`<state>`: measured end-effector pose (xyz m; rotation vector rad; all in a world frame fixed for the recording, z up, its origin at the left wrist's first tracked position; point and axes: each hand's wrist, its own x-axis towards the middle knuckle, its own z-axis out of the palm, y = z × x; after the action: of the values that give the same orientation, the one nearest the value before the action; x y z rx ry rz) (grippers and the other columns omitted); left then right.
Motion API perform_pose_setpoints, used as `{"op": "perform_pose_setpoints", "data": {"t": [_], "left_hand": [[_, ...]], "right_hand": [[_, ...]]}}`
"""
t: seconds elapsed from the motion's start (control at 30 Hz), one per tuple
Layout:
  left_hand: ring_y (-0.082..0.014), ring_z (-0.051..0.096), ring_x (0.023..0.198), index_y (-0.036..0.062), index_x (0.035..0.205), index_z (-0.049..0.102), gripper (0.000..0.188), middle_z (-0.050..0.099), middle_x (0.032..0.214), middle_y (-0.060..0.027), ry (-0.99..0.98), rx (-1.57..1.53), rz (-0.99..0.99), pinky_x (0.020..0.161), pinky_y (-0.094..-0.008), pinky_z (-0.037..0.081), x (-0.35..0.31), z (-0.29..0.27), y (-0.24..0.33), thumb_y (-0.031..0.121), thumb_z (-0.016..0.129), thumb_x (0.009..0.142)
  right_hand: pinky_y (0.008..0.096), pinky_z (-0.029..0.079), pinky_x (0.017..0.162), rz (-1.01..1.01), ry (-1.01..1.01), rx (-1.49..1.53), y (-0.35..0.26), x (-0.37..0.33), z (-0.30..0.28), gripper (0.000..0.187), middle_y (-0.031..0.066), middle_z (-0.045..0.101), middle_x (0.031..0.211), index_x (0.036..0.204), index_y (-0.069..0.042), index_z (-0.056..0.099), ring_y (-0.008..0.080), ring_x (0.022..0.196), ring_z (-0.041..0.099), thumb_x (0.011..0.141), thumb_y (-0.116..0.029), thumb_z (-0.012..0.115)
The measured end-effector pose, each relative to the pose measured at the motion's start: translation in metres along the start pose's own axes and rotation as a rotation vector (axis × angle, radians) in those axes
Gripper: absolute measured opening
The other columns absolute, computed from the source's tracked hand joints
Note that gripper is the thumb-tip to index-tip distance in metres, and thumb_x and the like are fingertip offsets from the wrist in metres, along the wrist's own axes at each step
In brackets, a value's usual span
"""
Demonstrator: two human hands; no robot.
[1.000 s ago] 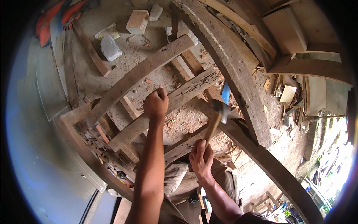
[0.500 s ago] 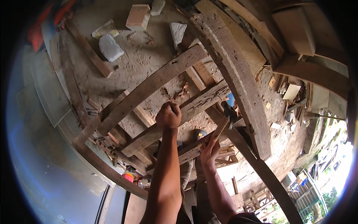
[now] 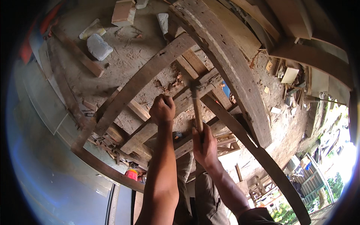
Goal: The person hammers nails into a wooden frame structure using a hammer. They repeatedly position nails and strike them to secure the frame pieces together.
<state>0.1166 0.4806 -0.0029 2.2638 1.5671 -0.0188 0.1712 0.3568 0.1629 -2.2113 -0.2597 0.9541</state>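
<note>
One right hand (image 3: 205,147), fingers clamped on a wooden-handled hammer (image 3: 197,107), left hand (image 3: 162,109) fisted, fingers together, at a weathered beam (image 3: 183,103)

The left hand (image 3: 162,109) is curled into a fist at a weathered beam (image 3: 139,135); whether it grips anything is hidden. The right hand (image 3: 204,146) holds a hammer (image 3: 197,107) by its wooden handle, the blurred head over the same beam, contact unclear. 2 larger curved timbers, 1 left (image 3: 140,78) and 1 right (image 3: 234,69), flank it. A whitish stone (image 3: 99,47) lies on the dirt floor (image 3: 140,47).
</note>
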Motion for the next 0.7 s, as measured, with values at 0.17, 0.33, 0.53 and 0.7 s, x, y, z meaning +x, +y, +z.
{"op": "perform_pose_setpoints", "data": {"t": [0.17,0.33,0.53,0.7], "left_hand": [[-0.0356,0.065,0.065,0.0089,0.072,0.06,0.031,0.067,0.077,-0.0118,0.07,0.008,0.026,0.057,-0.0463,0.052,0.0,0.005,-0.002,0.03,0.05,0.092],[-0.037,0.066,0.065,0.0093,0.073,0.063,0.034,0.068,0.077,-0.0133,0.063,0.05,0.014,0.058,-0.0476,0.052,-0.001,0.009,-0.005,0.034,0.05,0.092],[-0.0406,0.066,0.069,0.0087,0.077,0.068,0.037,0.069,0.08,-0.0165,0.018,0.005,-0.01,0.061,-0.0507,0.052,-0.001,0.014,-0.006,0.038,0.049,0.091],[-0.0421,0.066,0.073,0.0068,0.082,0.07,0.039,0.07,0.083,-0.0183,0.016,0.029,-0.053,0.064,-0.0516,0.052,-0.001,0.009,0.001,0.039,0.049,0.089]], "right_hand": [[0.0483,0.047,0.048,-0.241,-0.091,-0.151,-0.011,0.018,-0.013,0.02,0.0229,0.059,0.068,0.107,0.002,0.048,0.041,0.054,0.06,0.097,-0.014,0.056],[0.0538,0.048,0.05,-0.156,-0.194,-0.364,-0.018,0.031,-0.033,0.022,0.0258,0.06,0.07,0.1,0.003,0.046,0.044,0.054,0.06,0.099,-0.018,0.051],[0.0524,0.049,0.049,-0.351,-0.161,-0.325,-0.018,0.024,-0.031,0.02,0.0222,0.062,0.068,0.107,0.005,0.042,0.0417,0.056,0.063,0.097,-0.012,0.045],[0.046,0.05,0.045,-0.262,-0.236,-0.472,-0.016,0.035,-0.036,0.028,0.0188,0.06,0.062,0.1,0.009,0.045,0.0343,0.051,0.062,0.101,-0.018,0.038]]}}
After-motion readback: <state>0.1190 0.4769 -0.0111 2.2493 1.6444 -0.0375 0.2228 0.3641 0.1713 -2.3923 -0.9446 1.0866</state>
